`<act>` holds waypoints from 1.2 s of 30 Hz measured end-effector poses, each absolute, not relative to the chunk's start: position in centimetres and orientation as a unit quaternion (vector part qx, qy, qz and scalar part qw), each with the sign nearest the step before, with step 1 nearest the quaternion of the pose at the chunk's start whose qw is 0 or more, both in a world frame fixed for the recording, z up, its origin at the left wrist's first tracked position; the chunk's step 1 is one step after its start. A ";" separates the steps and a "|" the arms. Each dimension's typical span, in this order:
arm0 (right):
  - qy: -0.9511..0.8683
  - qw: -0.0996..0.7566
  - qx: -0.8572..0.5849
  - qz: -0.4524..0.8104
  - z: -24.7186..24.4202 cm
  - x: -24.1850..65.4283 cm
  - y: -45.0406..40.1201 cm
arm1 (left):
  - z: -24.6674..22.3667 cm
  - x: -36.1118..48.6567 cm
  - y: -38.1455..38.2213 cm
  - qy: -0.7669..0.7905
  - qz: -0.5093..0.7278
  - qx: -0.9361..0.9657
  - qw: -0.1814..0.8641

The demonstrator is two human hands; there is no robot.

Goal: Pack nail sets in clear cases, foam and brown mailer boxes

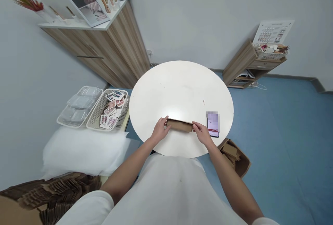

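Observation:
A small brown cardboard box is held between my two hands over the near part of a round white table. My left hand grips its left end, with the fingers at the corner and the thumb along the near side. At the right end, my right hand pinches the other corner. The box looks long and narrow, and its inner face shows as plain brown. Right of my right hand, a phone with a lit, partly blurred screen lies on the table.
Left of the table stand a basket of printed nail sets and a basket of clear packs, beside white sheets and stacked brown cardboard. An open carton with brown boxes sits on the floor at the right.

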State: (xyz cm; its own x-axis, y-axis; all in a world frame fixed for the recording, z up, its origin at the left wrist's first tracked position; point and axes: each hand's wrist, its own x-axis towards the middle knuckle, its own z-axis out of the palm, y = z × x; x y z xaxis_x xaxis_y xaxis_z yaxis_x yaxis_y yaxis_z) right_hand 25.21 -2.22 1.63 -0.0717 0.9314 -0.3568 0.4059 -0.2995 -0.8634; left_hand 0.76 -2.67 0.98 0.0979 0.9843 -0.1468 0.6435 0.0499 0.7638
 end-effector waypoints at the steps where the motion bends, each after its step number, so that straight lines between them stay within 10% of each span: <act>1: -0.527 0.261 -0.629 0.509 1.6 25.2 -2.2 | 1.1 0.8 -2.7 0.627 0.241 0.644 0.366; 36: -0.476 0.243 -0.641 0.551 0.2 25.0 -3.4 | -0.4 0.5 -3.9 0.670 0.257 0.512 0.473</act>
